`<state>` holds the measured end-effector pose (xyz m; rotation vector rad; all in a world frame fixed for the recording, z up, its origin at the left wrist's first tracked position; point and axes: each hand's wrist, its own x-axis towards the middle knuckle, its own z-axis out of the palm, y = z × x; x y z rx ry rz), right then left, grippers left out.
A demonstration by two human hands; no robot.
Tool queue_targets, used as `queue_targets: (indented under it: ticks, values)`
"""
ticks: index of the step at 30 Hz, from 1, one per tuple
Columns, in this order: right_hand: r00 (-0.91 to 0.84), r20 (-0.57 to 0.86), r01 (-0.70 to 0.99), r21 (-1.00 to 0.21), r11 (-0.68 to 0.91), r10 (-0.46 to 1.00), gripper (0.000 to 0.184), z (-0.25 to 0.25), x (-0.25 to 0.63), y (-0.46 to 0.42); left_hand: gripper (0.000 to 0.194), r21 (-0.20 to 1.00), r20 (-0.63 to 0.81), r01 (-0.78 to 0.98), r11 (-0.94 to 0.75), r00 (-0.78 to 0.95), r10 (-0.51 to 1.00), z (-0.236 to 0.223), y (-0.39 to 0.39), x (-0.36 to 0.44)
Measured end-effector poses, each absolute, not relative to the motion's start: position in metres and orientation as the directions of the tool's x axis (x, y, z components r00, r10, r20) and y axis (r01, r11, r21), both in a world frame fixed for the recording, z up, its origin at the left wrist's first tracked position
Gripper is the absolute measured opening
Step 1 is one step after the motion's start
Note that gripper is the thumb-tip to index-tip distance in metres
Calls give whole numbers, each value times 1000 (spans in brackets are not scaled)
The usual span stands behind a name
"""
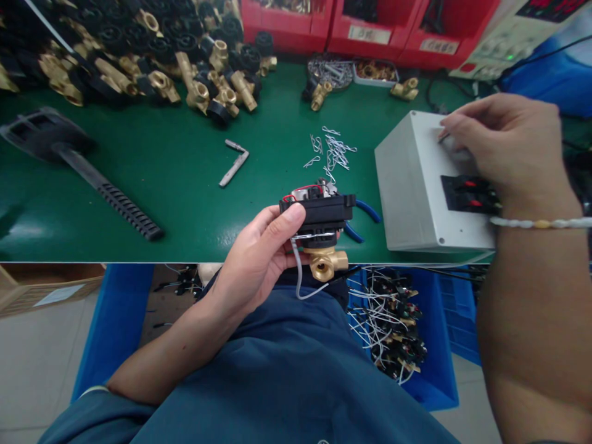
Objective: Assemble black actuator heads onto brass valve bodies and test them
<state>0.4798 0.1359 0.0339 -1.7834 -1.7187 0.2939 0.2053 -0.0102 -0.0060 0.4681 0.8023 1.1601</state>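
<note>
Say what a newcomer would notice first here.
Likely the black-and-brass unit in the left hand, at the near edge of the green table. Next comes the grey box at right, with the right hand at a small metal stem on it. The brass-and-black heap at back left follows.

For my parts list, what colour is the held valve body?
The valve body is golden; see head view.

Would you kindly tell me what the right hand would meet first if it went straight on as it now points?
The right hand would probably meet the grey box first; depth is unclear, so the two may already touch.
</note>
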Motion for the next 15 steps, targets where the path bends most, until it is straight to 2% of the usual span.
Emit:
queue_targets:
  ticks: [5,15]
  values:
    - [96,281,806,-585,91,955,7,31,486,139,47,707,-310,-609,359,189,932,-7,-10,205]
    - [167,248,797,-604,17,954,11,38,473,135,47,716,-309,-601,355,183,933,-9,-11,205]
